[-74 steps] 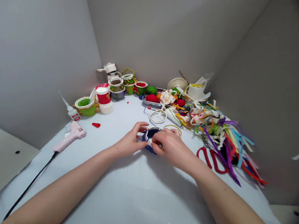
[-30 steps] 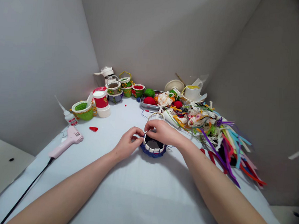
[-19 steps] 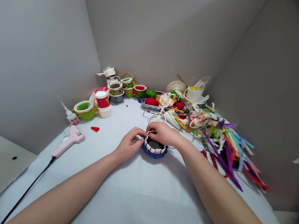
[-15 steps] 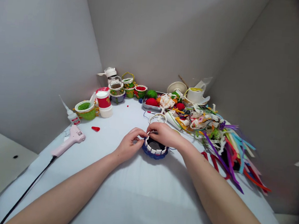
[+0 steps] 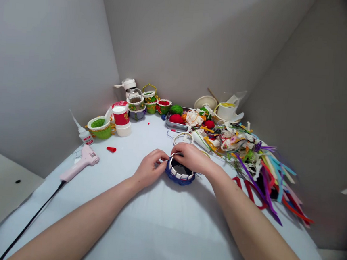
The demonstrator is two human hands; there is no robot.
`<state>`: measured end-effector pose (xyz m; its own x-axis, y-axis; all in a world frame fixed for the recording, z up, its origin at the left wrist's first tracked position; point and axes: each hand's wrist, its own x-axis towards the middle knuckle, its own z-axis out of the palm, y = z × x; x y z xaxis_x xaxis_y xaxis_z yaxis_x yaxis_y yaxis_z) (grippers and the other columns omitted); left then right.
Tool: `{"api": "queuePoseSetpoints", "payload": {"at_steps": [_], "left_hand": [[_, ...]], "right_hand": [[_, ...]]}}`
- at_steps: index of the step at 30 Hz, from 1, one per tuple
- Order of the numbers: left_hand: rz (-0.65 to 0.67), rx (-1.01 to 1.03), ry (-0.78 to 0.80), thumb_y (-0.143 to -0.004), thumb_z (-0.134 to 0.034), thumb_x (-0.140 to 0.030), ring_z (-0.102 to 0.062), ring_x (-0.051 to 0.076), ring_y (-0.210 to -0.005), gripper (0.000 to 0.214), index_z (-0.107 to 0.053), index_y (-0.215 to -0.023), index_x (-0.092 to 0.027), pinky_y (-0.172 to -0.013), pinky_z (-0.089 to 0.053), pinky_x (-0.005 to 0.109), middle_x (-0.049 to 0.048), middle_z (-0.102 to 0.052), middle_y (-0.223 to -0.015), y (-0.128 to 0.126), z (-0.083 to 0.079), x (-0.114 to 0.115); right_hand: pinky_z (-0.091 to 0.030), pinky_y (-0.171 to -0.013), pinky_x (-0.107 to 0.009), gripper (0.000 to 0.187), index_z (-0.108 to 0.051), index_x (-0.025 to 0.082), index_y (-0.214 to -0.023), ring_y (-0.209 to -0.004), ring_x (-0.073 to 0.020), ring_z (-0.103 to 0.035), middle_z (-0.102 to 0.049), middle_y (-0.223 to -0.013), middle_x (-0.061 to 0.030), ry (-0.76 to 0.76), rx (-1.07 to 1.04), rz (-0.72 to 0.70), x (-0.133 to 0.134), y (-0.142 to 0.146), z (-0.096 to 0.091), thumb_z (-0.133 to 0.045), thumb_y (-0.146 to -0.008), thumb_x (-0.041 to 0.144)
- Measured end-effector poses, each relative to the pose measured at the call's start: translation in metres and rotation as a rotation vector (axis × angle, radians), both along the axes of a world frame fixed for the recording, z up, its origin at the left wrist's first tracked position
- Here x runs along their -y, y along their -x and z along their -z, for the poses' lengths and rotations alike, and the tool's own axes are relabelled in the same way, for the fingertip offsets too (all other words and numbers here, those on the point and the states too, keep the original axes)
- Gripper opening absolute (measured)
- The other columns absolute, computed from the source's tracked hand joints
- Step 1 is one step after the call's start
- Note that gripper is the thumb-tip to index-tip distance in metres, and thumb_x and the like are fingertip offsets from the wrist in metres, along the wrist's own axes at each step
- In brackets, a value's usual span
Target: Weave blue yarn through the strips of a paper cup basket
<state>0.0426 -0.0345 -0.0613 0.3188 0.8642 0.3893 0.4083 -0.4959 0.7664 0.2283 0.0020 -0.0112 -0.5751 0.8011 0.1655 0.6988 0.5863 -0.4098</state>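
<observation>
A small round basket (image 5: pixel 179 180) with upright white strips around its rim and blue yarn woven about its sides stands in the middle of the table. From the left, my left hand (image 5: pixel 151 167) is closed in a pinch at its edge, where the blue yarn is; the exact hold is too small to make out. My right hand (image 5: pixel 192 156) reaches over the far rim and grips it, fingers bent down inside and partly hidden. Between the strips the inside looks dark. A thin strand of blue yarn trails off to the right beneath my right wrist.
On the left lie a pink glue gun (image 5: pixel 81 164) with a black cord, a glue bottle (image 5: pixel 85 135) and a red cap (image 5: pixel 111 149). Finished small baskets (image 5: pixel 100 129) and a red-white cup (image 5: pixel 121 117) stand behind. A metal tray (image 5: pixel 178 126) holds yarn balls; ribbons (image 5: pixel 268 174) and red-handled scissors (image 5: pixel 249 193) lie right.
My left fingers have drawn very slightly left and changed their bend at the basket's edge. My right hand and the basket stay nearly where they were.
</observation>
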Motion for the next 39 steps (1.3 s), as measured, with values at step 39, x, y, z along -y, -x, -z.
{"api": "queuePoseSetpoints", "payload": {"at_steps": [39], "left_hand": [[0.326,-0.617,-0.120,-0.074,-0.053,-0.015,-0.057,0.016,-0.068,0.015,-0.067,-0.078,-0.018,-0.060,-0.038,0.024,0.0026,-0.068,-0.074,-0.045,-0.066,-0.039]], "right_hand": [[-0.039,-0.061,-0.021,0.013,-0.064,0.017,-0.079,-0.068,-0.0121,-0.054,-0.063,-0.075,0.0000,0.208,-0.178,0.112,0.035,-0.058,0.003,-0.051,-0.079,0.018]]}}
